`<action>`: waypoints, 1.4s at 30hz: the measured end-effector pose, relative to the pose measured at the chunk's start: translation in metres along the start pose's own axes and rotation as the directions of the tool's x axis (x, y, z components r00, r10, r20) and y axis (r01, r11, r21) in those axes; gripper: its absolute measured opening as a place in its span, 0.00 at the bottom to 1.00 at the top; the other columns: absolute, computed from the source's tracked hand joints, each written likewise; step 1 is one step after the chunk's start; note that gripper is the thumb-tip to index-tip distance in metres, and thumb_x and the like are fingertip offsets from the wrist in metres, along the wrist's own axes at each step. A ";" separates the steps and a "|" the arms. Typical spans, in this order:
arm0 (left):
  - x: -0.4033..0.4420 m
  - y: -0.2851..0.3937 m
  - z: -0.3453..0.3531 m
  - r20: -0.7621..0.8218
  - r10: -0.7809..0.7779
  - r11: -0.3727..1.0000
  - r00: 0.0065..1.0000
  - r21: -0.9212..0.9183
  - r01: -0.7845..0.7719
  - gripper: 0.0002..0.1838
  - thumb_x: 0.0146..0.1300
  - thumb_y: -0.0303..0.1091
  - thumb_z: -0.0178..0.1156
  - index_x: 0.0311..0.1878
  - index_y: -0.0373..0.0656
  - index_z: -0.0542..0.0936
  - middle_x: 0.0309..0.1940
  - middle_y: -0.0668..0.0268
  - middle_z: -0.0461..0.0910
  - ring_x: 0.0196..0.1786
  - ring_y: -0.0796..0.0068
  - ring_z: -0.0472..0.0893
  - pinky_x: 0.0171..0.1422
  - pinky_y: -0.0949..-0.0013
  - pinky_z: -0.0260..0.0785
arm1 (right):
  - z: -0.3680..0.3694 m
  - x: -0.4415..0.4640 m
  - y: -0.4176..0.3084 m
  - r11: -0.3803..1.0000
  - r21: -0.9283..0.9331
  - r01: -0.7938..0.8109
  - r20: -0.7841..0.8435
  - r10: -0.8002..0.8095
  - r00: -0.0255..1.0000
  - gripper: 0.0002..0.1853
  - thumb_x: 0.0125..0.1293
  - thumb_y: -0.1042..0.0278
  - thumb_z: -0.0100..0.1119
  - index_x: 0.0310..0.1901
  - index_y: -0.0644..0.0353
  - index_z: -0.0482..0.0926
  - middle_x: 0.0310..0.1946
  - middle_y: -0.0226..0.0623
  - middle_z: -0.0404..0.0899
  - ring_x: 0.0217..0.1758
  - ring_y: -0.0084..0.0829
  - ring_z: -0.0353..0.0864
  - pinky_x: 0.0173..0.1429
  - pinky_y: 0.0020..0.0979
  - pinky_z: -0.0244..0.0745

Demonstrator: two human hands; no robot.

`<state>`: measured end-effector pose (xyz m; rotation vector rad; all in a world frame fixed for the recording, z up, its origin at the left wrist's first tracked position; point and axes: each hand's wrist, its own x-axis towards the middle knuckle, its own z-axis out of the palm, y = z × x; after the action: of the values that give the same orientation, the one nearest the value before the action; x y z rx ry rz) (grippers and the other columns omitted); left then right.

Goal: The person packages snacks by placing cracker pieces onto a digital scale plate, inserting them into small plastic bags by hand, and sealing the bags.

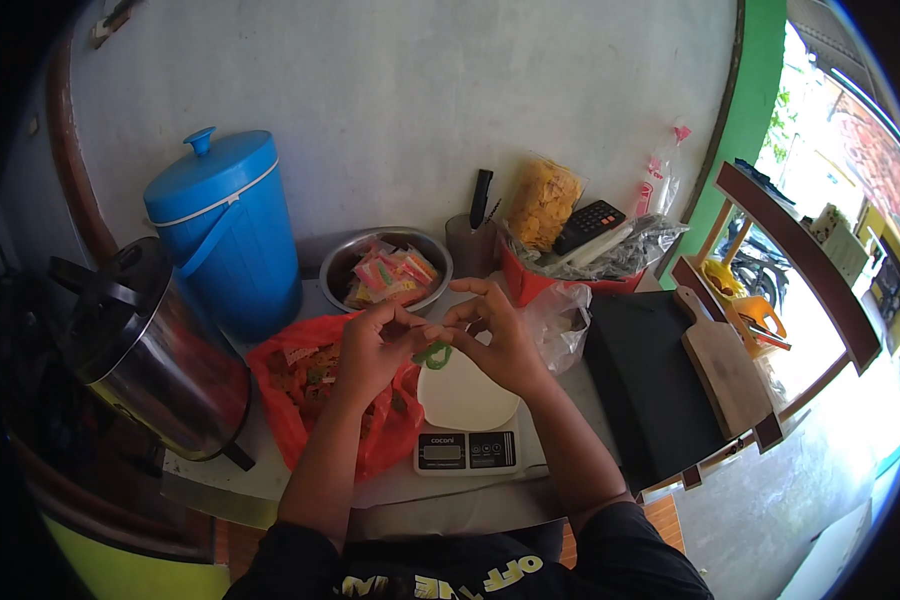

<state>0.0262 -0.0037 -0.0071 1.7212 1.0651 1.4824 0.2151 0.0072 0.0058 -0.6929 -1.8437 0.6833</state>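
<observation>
My left hand (378, 345) and my right hand (495, 338) meet above a white kitchen scale (467, 405), both with fingertips pinched. A small green looped piece (433, 355), which looks like a rubber band, hangs at the fingertips between them. Part of the scale's plate lies under my right hand, and its display faces me. Beside my left forearm sits an opened red plastic bag (390, 440) with reddish-orange food and green bits in it. Behind the hands stands a metal bowl (335, 275) holding several small printed sachets (395, 275).
A blue drink cooler (230, 240) and a steel pot (170, 350) stand at left. At right are a red basket (530, 285) with a bag of chips (545, 205) and a calculator (590, 226), a clear plastic bag (560, 325), a black case (645, 385) and a wooden cutting board (725, 370).
</observation>
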 end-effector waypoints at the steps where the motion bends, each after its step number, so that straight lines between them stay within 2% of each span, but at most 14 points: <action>1: 0.001 -0.007 -0.001 0.003 0.006 1.000 1.000 -0.023 -0.006 0.11 0.56 0.31 0.72 0.33 0.35 0.80 0.28 0.66 0.83 0.32 0.83 0.81 0.39 0.77 0.73 | 0.001 0.000 -0.002 1.000 -0.013 -0.016 0.002 0.016 1.000 0.24 0.59 0.77 0.68 0.55 0.63 0.69 0.35 0.32 0.81 0.37 0.22 0.82 0.43 0.25 0.76; 5: 0.002 -0.002 -0.008 0.074 -0.086 0.996 0.993 -0.017 0.088 0.09 0.57 0.28 0.71 0.34 0.35 0.79 0.32 0.65 0.83 0.37 0.82 0.81 0.44 0.77 0.75 | -0.002 -0.001 0.003 1.000 -0.017 0.016 -0.044 -0.017 0.999 0.24 0.57 0.76 0.70 0.55 0.62 0.71 0.34 0.31 0.82 0.36 0.22 0.82 0.43 0.25 0.75; 11: 0.001 -0.009 -0.006 0.112 -0.018 0.991 0.994 -0.133 0.033 0.09 0.57 0.27 0.70 0.32 0.37 0.77 0.34 0.65 0.82 0.37 0.81 0.81 0.44 0.77 0.75 | -0.004 -0.001 0.002 0.994 -0.105 0.041 -0.007 -0.042 0.999 0.15 0.58 0.73 0.69 0.47 0.59 0.80 0.32 0.31 0.81 0.36 0.25 0.80 0.40 0.27 0.72; 13: 0.001 -0.002 -0.007 0.120 0.017 0.999 0.993 -0.045 -0.011 0.09 0.58 0.26 0.70 0.32 0.37 0.77 0.33 0.66 0.81 0.37 0.82 0.81 0.45 0.76 0.75 | -0.003 -0.002 0.008 0.985 -0.162 0.052 0.040 -0.046 0.998 0.09 0.59 0.71 0.69 0.41 0.59 0.83 0.31 0.32 0.79 0.35 0.26 0.78 0.39 0.28 0.71; 20: 0.001 -0.003 -0.006 0.110 0.123 0.992 0.986 -0.021 -0.122 0.10 0.57 0.29 0.71 0.32 0.37 0.79 0.32 0.67 0.81 0.37 0.80 0.82 0.43 0.75 0.76 | -0.004 -0.001 0.000 0.987 -0.156 0.050 -0.003 -0.051 0.999 0.08 0.57 0.69 0.70 0.37 0.59 0.84 0.30 0.32 0.78 0.33 0.26 0.75 0.38 0.28 0.70; 22: 0.000 0.004 -0.007 0.113 0.080 0.997 0.990 -0.016 -0.078 0.09 0.57 0.29 0.70 0.33 0.37 0.79 0.32 0.66 0.81 0.37 0.80 0.81 0.43 0.74 0.75 | -0.005 0.000 -0.004 0.985 -0.171 0.004 -0.052 -0.013 0.999 0.08 0.56 0.69 0.71 0.36 0.59 0.84 0.30 0.31 0.78 0.32 0.25 0.75 0.37 0.28 0.70; 26: 0.000 0.002 -0.008 0.129 0.044 0.998 0.991 0.029 -0.049 0.09 0.57 0.29 0.70 0.34 0.36 0.80 0.31 0.66 0.82 0.37 0.78 0.82 0.44 0.72 0.75 | -0.009 -0.002 0.004 0.991 -0.132 -0.003 0.051 0.010 0.999 0.09 0.55 0.68 0.72 0.35 0.60 0.84 0.29 0.32 0.78 0.30 0.25 0.75 0.36 0.28 0.71; 28: 0.001 0.001 -0.016 0.171 0.088 0.988 0.981 0.110 -0.108 0.09 0.57 0.30 0.70 0.35 0.37 0.81 0.32 0.66 0.82 0.38 0.78 0.82 0.45 0.72 0.74 | -0.005 -0.002 0.002 0.994 -0.105 0.003 0.051 0.002 0.999 0.10 0.55 0.67 0.72 0.35 0.62 0.84 0.27 0.37 0.77 0.29 0.29 0.76 0.36 0.30 0.72; 31: 0.002 0.001 -0.025 0.228 0.100 0.958 0.969 0.240 -0.156 0.10 0.57 0.32 0.70 0.36 0.37 0.82 0.33 0.66 0.83 0.39 0.77 0.82 0.45 0.72 0.74 | 0.000 -0.001 0.004 0.993 -0.098 -0.058 0.107 0.068 0.992 0.10 0.56 0.66 0.71 0.36 0.62 0.84 0.26 0.36 0.77 0.28 0.29 0.76 0.35 0.29 0.72; 34: 0.002 0.005 -0.035 0.301 0.004 0.954 0.954 0.286 -0.094 0.12 0.58 0.34 0.70 0.41 0.37 0.82 0.35 0.65 0.84 0.42 0.77 0.83 0.46 0.72 0.74 | -0.002 -0.002 0.020 0.986 -0.146 0.079 0.256 -0.040 0.966 0.08 0.59 0.66 0.70 0.36 0.60 0.85 0.27 0.30 0.79 0.30 0.20 0.75 0.36 0.27 0.70; 35: 0.003 0.006 -0.038 0.330 -0.042 0.956 0.943 0.287 -0.058 0.14 0.58 0.35 0.70 0.43 0.38 0.82 0.36 0.64 0.84 0.42 0.77 0.83 0.47 0.72 0.74 | -0.005 -0.002 0.023 0.991 -0.131 0.011 0.323 0.032 0.946 0.08 0.60 0.66 0.68 0.37 0.60 0.84 0.29 0.30 0.79 0.30 0.20 0.75 0.36 0.26 0.70; 37: 0.003 0.011 -0.048 0.238 -0.008 0.988 0.971 0.151 -0.028 0.16 0.59 0.35 0.69 0.48 0.38 0.81 0.38 0.64 0.84 0.44 0.77 0.83 0.47 0.72 0.74 | -0.012 0.000 0.030 0.985 -0.113 -0.128 0.455 0.166 0.875 0.08 0.63 0.66 0.65 0.40 0.60 0.84 0.32 0.30 0.81 0.31 0.20 0.75 0.36 0.25 0.70; 40: 0.004 0.015 -0.069 0.127 0.036 0.999 0.991 0.021 -0.039 0.18 0.62 0.34 0.67 0.53 0.39 0.79 0.39 0.65 0.84 0.45 0.78 0.82 0.49 0.73 0.74 | -0.014 0.004 0.050 0.913 0.013 -0.408 0.249 0.392 0.885 0.09 0.66 0.67 0.61 0.44 0.60 0.84 0.37 0.32 0.83 0.35 0.20 0.79 0.38 0.24 0.72; 42: 0.002 0.020 -0.076 0.060 0.051 0.999 0.997 -0.016 -0.051 0.18 0.63 0.33 0.66 0.55 0.38 0.78 0.39 0.65 0.84 0.45 0.79 0.82 0.49 0.74 0.74 | -0.014 0.006 0.056 0.875 0.270 -0.401 0.136 0.377 0.916 0.11 0.68 0.68 0.58 0.48 0.59 0.83 0.41 0.34 0.83 0.38 0.20 0.80 0.39 0.23 0.74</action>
<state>-0.0449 -0.0156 0.0244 1.7842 0.9840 1.4558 0.2349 0.0517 -0.0259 -0.8567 -1.6353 1.2390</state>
